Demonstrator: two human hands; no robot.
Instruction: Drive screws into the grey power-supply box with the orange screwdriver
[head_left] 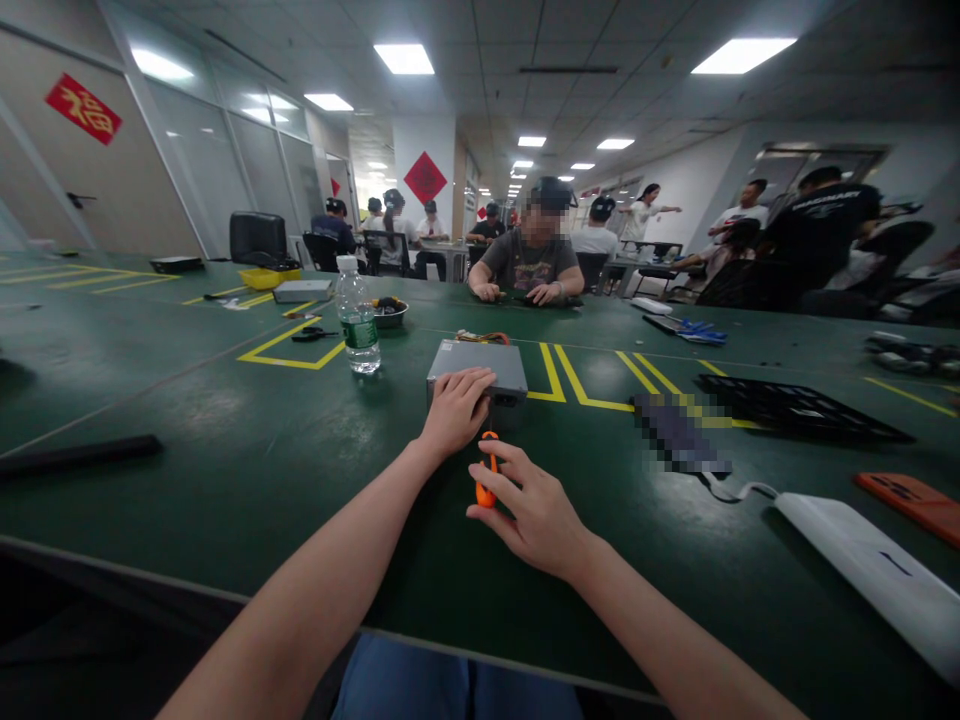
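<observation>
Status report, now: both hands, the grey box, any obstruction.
Left hand resting on grey metal box. Right hand holding orange-handled tool, pointed toward box. Water bottle standing left of box, clear of both hands.

Under my left hand (456, 408), the grey box (501, 357) looks like smooth sheet metal with a dull satin finish. The orange handle (487, 492) in my right hand (536, 512) looks like smooth plastic. My green tabletop (262, 530) is smooth, with a soft sheen. Farther left are a bottle (358, 318) of clear, glossy plastic, a shiny metal bowl (394, 320) and a yellow plastic basin (264, 281). Near right, the white slab (874, 575) is smooth, lightly glossy plastic. My blue trousers (450, 680) are matt cloth.
</observation>
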